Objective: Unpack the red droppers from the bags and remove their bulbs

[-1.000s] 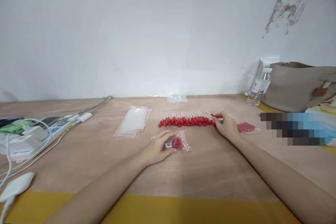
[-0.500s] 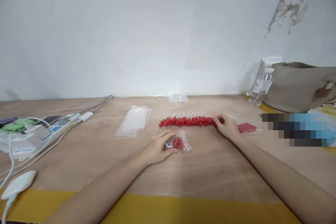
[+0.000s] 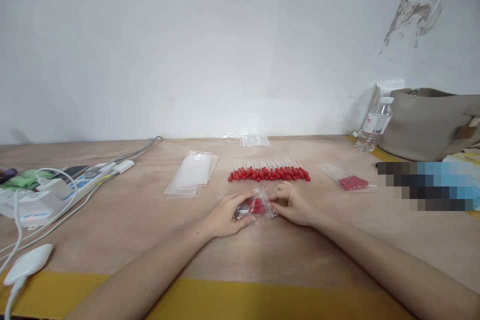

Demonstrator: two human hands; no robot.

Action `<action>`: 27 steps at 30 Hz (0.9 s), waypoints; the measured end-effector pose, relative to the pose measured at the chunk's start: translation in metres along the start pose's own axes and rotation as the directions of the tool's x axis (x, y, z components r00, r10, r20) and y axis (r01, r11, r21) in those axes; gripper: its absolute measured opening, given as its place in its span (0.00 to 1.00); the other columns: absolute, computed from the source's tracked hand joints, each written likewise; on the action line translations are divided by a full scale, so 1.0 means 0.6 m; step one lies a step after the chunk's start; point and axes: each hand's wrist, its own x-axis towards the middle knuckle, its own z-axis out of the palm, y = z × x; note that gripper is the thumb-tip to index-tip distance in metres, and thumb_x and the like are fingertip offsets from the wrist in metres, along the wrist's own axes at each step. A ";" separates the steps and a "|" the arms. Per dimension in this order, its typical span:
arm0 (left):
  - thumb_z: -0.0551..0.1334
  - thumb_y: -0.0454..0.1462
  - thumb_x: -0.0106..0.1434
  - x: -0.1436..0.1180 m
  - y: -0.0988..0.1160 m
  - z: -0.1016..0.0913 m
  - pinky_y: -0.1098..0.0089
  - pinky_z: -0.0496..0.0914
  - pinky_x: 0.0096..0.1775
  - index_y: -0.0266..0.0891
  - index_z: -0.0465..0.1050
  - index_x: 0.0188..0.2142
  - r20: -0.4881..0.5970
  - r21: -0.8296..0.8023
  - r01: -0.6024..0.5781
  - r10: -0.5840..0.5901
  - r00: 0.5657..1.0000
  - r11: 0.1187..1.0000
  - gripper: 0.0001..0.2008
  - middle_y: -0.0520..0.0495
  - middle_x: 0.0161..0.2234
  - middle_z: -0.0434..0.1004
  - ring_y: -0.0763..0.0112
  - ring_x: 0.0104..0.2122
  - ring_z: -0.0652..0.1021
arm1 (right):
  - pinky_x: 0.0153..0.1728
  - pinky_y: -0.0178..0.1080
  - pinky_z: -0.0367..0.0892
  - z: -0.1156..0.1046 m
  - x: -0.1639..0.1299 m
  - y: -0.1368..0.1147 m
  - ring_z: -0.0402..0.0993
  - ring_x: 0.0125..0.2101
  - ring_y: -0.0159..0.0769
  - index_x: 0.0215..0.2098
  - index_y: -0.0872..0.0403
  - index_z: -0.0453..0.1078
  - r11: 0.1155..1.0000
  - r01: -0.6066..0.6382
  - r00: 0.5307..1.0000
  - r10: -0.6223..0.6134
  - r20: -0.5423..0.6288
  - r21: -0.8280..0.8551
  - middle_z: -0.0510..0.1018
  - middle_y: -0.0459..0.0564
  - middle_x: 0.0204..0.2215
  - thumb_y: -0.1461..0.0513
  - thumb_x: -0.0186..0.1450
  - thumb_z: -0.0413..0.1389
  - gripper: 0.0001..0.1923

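Note:
My left hand (image 3: 228, 214) is curled around a small clear zip bag (image 3: 267, 205) on the table, with several red-tipped sticks (image 3: 256, 205) inside. The bag's red-lined mouth faces right. At that mouth, the fingertips of my right hand (image 3: 294, 203) are pinched together on the bag's edge; whether a stick is also between them is hidden. Just beyond both hands lies a row of red-tipped sticks (image 3: 268, 173), their red ends toward me and pale shafts pointing to the wall.
A stack of flat clear bags (image 3: 193, 174) lies left of the row. Another bag with red-tipped sticks (image 3: 353, 183) is at right. One bag (image 3: 255, 141) rests by the wall. A power strip (image 3: 80, 182) with cables, a water bottle (image 3: 375, 125) and a grey handbag (image 3: 423, 122) flank the table.
My right hand has moved left and toward me, from the right end of the stick row to the mouth of the bag. My left hand stays around the bag.

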 end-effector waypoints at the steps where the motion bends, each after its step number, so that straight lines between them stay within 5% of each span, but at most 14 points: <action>1: 0.59 0.44 0.56 0.000 0.000 0.001 0.61 0.65 0.47 0.42 0.58 0.54 0.009 0.000 -0.005 0.005 1.000 1.000 0.26 0.44 0.49 0.68 0.62 0.46 0.71 | 0.31 0.37 0.58 0.004 0.002 -0.007 0.63 0.29 0.34 0.30 0.50 0.74 1.000 -0.004 1.000 0.004 0.017 0.021 0.69 0.47 0.23 0.58 0.58 0.52 0.09; 11: 0.59 0.44 0.56 0.003 0.001 0.008 0.62 0.64 0.47 0.40 0.56 0.54 0.038 -0.013 -0.054 0.055 0.998 0.998 0.27 0.42 0.49 0.67 0.62 0.47 0.69 | 0.31 0.35 0.59 0.015 -0.001 -0.020 0.64 0.30 0.33 0.27 0.54 0.66 0.976 -0.091 0.992 0.071 0.106 0.198 0.70 0.46 0.28 0.55 0.49 0.61 0.13; 18: 0.58 0.44 0.57 0.005 0.003 0.006 0.62 0.64 0.47 0.39 0.57 0.54 0.057 -0.023 -0.052 0.053 0.997 0.998 0.26 0.42 0.49 0.67 0.62 0.46 0.70 | 0.24 0.32 0.61 0.030 -0.002 -0.027 0.65 0.23 0.28 0.27 0.55 0.63 0.721 -0.324 0.944 0.211 0.252 0.612 0.69 0.42 0.22 0.56 0.49 0.61 0.14; 27: 0.56 0.47 0.58 -0.002 0.005 -0.006 0.61 0.62 0.50 0.42 0.55 0.56 0.105 0.005 0.000 0.000 0.994 1.000 0.27 0.44 0.52 0.65 0.62 0.49 0.68 | 0.28 0.34 0.66 -0.037 -0.004 0.010 0.70 0.23 0.28 0.32 0.56 0.65 0.571 -0.446 0.883 0.407 0.235 0.689 0.74 0.46 0.23 0.53 0.50 0.60 0.18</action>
